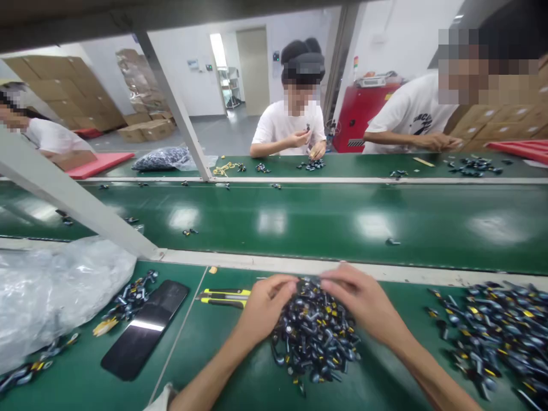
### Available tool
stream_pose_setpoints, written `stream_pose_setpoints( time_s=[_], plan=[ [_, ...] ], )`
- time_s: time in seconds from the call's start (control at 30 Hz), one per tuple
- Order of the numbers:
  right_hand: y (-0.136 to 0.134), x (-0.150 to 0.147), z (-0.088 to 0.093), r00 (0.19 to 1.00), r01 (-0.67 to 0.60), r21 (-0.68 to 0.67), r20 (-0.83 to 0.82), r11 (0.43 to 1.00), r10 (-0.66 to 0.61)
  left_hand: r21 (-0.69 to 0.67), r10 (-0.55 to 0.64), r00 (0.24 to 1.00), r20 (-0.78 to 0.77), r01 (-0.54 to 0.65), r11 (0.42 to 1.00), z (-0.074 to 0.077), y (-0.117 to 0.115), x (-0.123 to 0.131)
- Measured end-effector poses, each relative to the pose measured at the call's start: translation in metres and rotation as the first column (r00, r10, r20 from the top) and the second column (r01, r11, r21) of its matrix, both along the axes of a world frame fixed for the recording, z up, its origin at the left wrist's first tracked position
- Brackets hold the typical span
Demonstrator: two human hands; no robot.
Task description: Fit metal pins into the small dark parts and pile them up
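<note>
My left hand [266,301] and my right hand [359,297] meet at the far edge of a heap of small dark metal parts with yellow tags [314,334] on the green bench. Both hands have their fingers curled together in a pinch over one small dark part [309,281] held between them. A second, wider spread of the same parts [496,331] lies to the right of my right forearm.
A yellow utility knife [225,295] lies just left of my left hand, and a black phone [145,328] beyond it. A clear plastic bag [51,291] fills the left. The green conveyor belt [299,220] carries scattered parts. Three people work at the far side.
</note>
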State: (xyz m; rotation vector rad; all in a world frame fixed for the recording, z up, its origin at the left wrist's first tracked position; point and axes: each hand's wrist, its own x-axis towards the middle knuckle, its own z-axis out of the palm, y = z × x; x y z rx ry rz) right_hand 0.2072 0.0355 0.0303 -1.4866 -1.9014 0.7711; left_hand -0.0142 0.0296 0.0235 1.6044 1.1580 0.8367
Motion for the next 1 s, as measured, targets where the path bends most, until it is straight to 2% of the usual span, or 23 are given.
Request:
stream_pose_setpoints(
  time_s=[0.07,0.13,0.2,0.27,0.37,0.5,0.6,0.73,0.8,0.9,1.0],
  plan=[
    [-0.032,0.001,-0.006,0.933,0.002,-0.2,-0.353,0.98,-0.074,-0.096,-0.051,0.993,0.105,0.061,0.993,0.0,-0.01,0.006],
    [-0.049,-0.006,-0.013,0.758,-0.119,-0.333,-0.639,0.935,-0.132,-0.131,-0.054,0.977,0.205,0.082,0.988,0.004,-0.02,0.015],
    [-0.054,-0.014,-0.018,0.579,-0.254,-0.347,-0.802,0.903,-0.145,-0.059,0.012,0.977,0.213,0.0,0.998,0.008,-0.028,0.022],
    [-0.053,-0.019,-0.02,0.496,-0.303,-0.349,-0.852,0.887,-0.167,0.064,0.077,0.984,0.163,-0.088,0.994,0.008,-0.033,0.024],
    [-0.051,-0.021,-0.018,0.526,-0.262,-0.417,-0.818,0.87,-0.233,0.12,0.092,0.983,0.157,-0.111,0.987,0.003,-0.037,0.021],
    [-0.056,-0.016,-0.017,0.541,-0.153,-0.436,-0.788,0.887,-0.294,-0.04,0.095,0.946,0.309,-0.087,0.995,-0.006,-0.041,0.019],
    [-0.062,-0.013,-0.019,0.545,-0.166,-0.449,-0.784,0.878,-0.298,-0.129,0.049,0.925,0.377,0.0,0.992,-0.003,-0.043,0.021],
    [-0.065,-0.013,-0.022,0.466,-0.211,-0.485,-0.813,0.849,-0.348,-0.03,0.043,0.944,0.326,-0.036,0.999,0.006,-0.043,0.022],
    [-0.065,-0.014,-0.022,0.454,-0.222,-0.493,-0.816,0.841,-0.358,-0.009,0.064,0.949,0.309,-0.065,0.998,0.009,-0.045,0.022],
    [-0.064,-0.015,-0.022,0.492,-0.185,-0.484,-0.799,0.856,-0.346,-0.088,0.121,0.917,0.38,-0.094,0.992,0.01,-0.049,0.021],
    [-0.064,-0.015,-0.023,0.541,-0.171,-0.465,-0.782,0.869,-0.311,-0.036,0.103,0.94,0.325,-0.096,0.995,0.009,-0.05,0.02]
  ],
)
